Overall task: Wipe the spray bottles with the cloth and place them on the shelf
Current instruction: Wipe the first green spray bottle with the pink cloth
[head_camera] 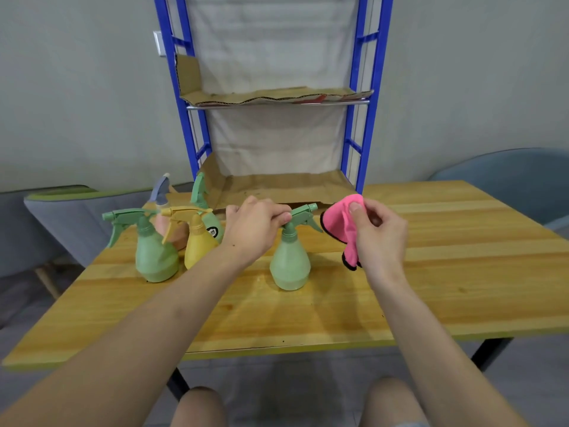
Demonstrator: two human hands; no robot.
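A green spray bottle stands upright near the middle of the wooden table. My left hand grips its trigger head from the left. Just right of the nozzle, my right hand holds a pink cloth with a black edge, lifted off the table. To the left stand another green bottle, a yellow bottle, a pink bottle with a grey head and a further green bottle behind them. The blue-framed shelf rises behind the table, with cardboard on its levels.
The shelf's lower cardboard level lies at table height just behind the hands; the upper level is bare cardboard. Grey-blue chairs stand at the left and right. My knees show below the table's front edge.
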